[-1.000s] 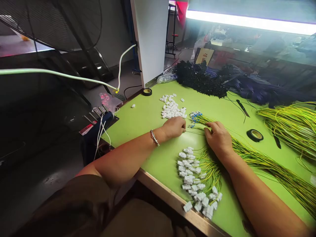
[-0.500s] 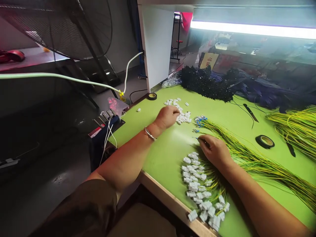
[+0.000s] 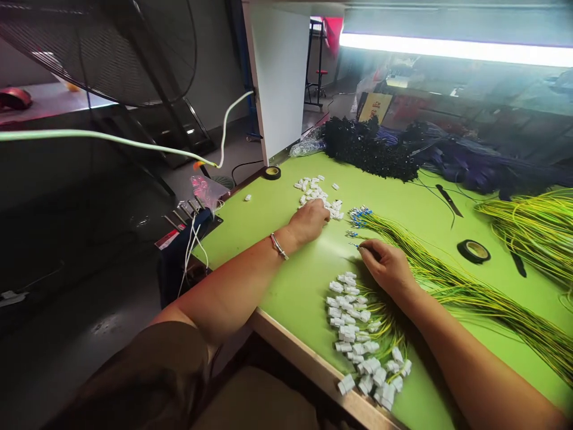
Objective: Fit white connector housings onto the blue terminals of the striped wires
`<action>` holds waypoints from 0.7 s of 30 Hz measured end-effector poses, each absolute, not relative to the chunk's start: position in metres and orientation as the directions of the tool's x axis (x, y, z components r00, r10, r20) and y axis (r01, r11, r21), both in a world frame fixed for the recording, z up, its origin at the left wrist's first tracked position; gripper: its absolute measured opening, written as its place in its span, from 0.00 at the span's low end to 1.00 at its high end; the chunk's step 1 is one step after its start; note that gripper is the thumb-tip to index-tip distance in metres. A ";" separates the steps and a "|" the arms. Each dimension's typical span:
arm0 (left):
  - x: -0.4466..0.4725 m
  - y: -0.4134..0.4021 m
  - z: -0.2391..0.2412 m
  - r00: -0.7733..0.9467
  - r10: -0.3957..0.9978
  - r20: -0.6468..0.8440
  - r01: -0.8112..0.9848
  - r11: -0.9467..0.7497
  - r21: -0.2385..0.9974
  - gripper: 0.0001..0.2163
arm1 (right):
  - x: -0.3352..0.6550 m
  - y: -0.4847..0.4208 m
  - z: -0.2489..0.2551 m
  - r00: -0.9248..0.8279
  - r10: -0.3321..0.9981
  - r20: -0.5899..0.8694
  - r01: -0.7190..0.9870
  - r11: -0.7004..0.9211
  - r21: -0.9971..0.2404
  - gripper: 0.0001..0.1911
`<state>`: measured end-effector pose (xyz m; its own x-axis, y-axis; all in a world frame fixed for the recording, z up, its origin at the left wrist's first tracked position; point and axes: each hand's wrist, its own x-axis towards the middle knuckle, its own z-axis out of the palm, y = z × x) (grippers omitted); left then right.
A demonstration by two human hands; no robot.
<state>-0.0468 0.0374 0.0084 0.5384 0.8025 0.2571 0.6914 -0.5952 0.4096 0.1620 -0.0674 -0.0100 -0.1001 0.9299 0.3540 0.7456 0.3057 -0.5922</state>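
Green bench: left hand, curled, has been drawn back onto connectors; one wire is pinched by right hand.

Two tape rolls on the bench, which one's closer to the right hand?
The black tape roll lying to the right of the yellow-green wire bundle is closer to the right hand. The other roll sits at the bench's far left edge, by the white panel.

On the worktop, your left hand rests on the loose connector pile, with the wire bundle to its right. Your right hand sits on that bundle, behind the finished connectors at the near edge.
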 end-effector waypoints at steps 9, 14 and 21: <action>-0.023 0.004 0.014 0.590 0.783 -0.198 0.018 0.232 0.972 0.06 | 0.164 -0.065 -0.003 0.065 0.957 0.283 0.565 0.198 -0.801 0.09; -0.021 0.004 0.012 0.605 0.733 -0.312 -0.105 0.462 0.881 0.08 | 0.163 -0.066 -0.001 0.056 0.958 0.280 0.591 0.194 -0.783 0.10; -0.021 0.004 0.007 0.644 0.706 -0.295 -0.117 0.472 0.874 0.12 | 0.161 -0.068 0.000 0.022 0.948 0.318 0.648 0.228 -0.726 0.09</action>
